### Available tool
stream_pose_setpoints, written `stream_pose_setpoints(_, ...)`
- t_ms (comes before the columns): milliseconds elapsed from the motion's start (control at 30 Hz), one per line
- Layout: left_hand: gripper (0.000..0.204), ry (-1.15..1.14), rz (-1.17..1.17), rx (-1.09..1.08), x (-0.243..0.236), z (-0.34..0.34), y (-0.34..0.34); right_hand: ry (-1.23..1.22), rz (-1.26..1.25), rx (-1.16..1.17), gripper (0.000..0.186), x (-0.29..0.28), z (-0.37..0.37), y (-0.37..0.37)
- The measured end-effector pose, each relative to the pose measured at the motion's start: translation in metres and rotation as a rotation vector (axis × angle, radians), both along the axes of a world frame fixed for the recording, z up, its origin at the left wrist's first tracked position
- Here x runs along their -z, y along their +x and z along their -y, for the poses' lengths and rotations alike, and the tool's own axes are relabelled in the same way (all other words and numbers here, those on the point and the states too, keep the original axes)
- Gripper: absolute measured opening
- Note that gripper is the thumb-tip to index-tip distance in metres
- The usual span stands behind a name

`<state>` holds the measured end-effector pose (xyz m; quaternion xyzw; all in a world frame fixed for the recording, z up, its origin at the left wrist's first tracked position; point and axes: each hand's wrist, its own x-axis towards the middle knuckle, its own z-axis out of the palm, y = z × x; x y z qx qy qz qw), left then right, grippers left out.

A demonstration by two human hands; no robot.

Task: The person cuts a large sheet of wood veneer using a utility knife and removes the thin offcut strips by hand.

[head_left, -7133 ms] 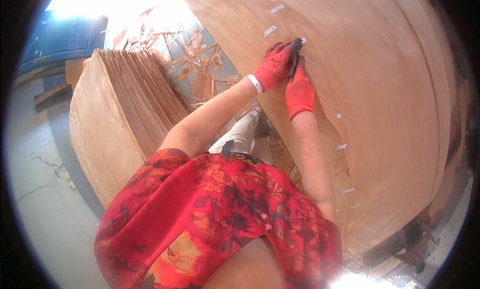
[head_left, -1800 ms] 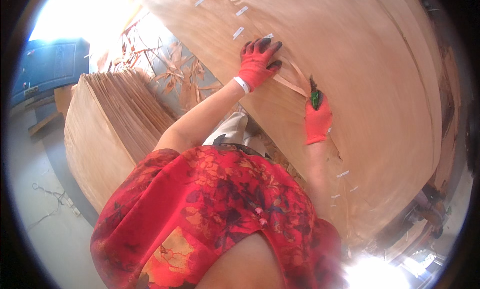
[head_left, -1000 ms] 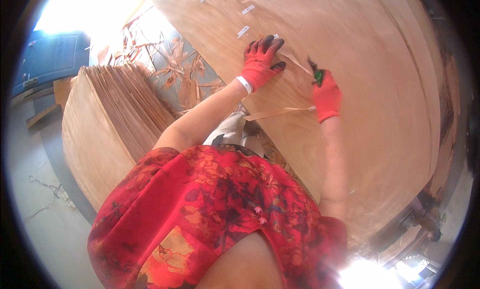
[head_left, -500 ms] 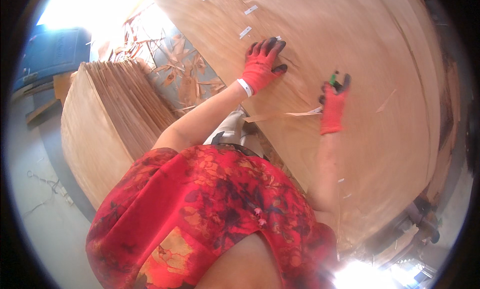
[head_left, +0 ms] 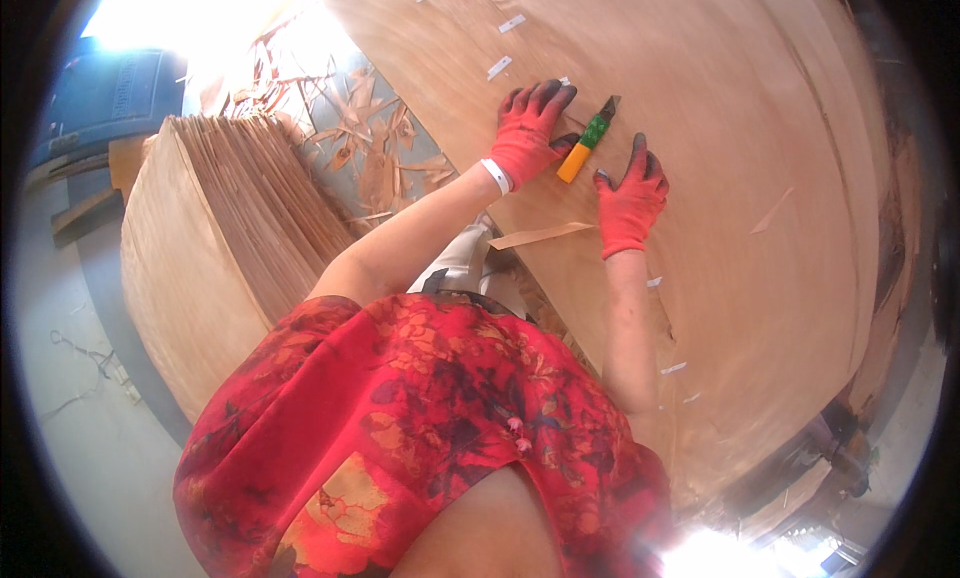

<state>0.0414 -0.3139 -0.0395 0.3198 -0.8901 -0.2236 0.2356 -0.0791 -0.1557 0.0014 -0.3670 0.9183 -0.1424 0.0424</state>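
A broad sheet of pale wood veneer (head_left: 740, 298) spreads under both hands. My left hand (head_left: 530, 136), in a red glove with dark fingertips, rests on it with the fingers spread. Just right of that hand lies a knife (head_left: 588, 143) with a green and yellow handle, its dark blade tip pointing away from me. My right hand (head_left: 633, 200), gloved the same way, is close to the handle but apart from it, empty, fingers apart. Between my forearms a thin veneer strip (head_left: 540, 236) lies at the sheet's near edge. Small white tape pieces (head_left: 499, 68) dot the sheet.
To the left stands a thick stack of veneer sheets (head_left: 165, 258). Torn veneer scraps (head_left: 375, 168) litter the ground between it and the big sheet. A blue box-like object (head_left: 115, 98) is at the far left. More wood pieces lie beyond the sheet's right edge.
My right hand has let go of the knife, which now lies on the veneer beside my left hand. The right hand has shifted left. My left hand has barely moved.
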Motion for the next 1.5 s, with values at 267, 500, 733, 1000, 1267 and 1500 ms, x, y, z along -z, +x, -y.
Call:
stream_pose_setpoints(267,0.084,-0.002,-0.006,-0.004,-0.005,0.000,0.001,-0.138,-0.013,-0.314,0.066,-0.005,0.022,0.010)
stream_pose_setpoints(500,0.088,0.015,-0.021,-0.011,-0.001,0.000,0.001,-0.108,0.020,-0.203,0.059,0.009,0.010,0.014)
stream_pose_setpoints(733,0.077,0.072,-0.006,0.022,-0.016,0.000,0.004,-0.104,0.015,-0.123,0.059,0.014,0.009,0.016)
stream_pose_setpoints(1000,0.066,-0.095,0.212,0.151,-0.034,0.012,0.030,-0.113,0.017,-0.119,0.059,0.016,0.007,0.017)
stream_pose_setpoints(1267,0.051,-0.224,0.343,-0.159,-0.052,0.045,0.095,-0.083,0.012,-0.117,0.056,0.016,0.006,0.015)
stream_pose_setpoints(1500,0.039,-0.149,0.138,0.281,-0.060,0.042,0.081,-0.227,0.005,-0.194,0.047,-0.010,0.020,0.013)
